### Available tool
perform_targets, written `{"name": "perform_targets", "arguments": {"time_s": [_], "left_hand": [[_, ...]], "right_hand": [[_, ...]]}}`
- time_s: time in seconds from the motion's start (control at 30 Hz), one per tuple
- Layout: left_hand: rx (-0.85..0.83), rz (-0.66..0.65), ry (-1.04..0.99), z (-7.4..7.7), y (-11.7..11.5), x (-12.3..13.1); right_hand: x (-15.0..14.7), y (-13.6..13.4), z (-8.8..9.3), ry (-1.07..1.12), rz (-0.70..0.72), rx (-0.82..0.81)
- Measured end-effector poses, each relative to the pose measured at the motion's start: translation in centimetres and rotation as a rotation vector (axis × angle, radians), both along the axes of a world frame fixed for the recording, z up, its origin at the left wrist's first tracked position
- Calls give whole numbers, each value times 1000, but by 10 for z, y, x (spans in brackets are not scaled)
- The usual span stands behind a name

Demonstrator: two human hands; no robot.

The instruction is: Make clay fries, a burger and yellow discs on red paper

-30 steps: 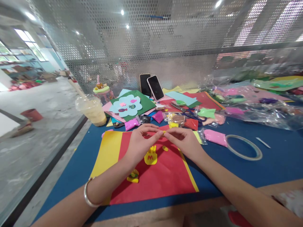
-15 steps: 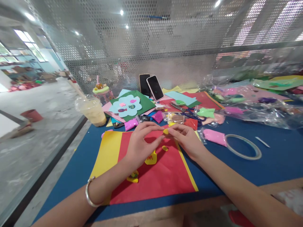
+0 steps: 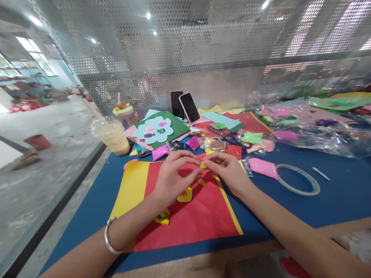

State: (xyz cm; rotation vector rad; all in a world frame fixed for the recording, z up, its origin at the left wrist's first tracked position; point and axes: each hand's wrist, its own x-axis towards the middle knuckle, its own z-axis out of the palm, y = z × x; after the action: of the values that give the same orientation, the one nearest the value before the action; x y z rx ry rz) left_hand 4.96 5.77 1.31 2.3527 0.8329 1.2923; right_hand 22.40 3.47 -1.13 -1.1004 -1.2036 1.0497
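1. As fingertips meet, my left hand [image 3: 171,180] and right hand [image 3: 229,174] are clamped on a small yellow clay piece [image 3: 203,165], just above the red sheet [image 3: 199,218].
2. Step, as judged: shaping it.
3. Yellow clay figure [image 3: 185,196] lies at 7 o'clock; next handling calls for light pressure.

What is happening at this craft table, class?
A person pinches a small yellow piece between the fingertips of the left hand and right hand, just above a red sheet on the blue table. A yellow cut-out shape lies on that sheet, partly behind the left hand. Coloured packets, a tape ring, two phones and a plastic cup sit around it.
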Motion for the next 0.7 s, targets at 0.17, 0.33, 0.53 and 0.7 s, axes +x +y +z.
{"name": "perform_targets", "arguments": {"time_s": [0.17, 0.33, 0.53, 0.7], "left_hand": [[-115, 19, -46, 1, -1, 1], [-400, 46, -100, 2, -3, 6], [-554, 30, -138, 2, -3, 7], [-574, 38, -176, -1, -1, 6]], "right_hand": [[0, -1, 2, 16, -53, 17], [1, 1, 2, -6, -35, 47], [0, 2, 0, -15, 40, 60], [-3, 1, 1, -3, 37, 49]]}}
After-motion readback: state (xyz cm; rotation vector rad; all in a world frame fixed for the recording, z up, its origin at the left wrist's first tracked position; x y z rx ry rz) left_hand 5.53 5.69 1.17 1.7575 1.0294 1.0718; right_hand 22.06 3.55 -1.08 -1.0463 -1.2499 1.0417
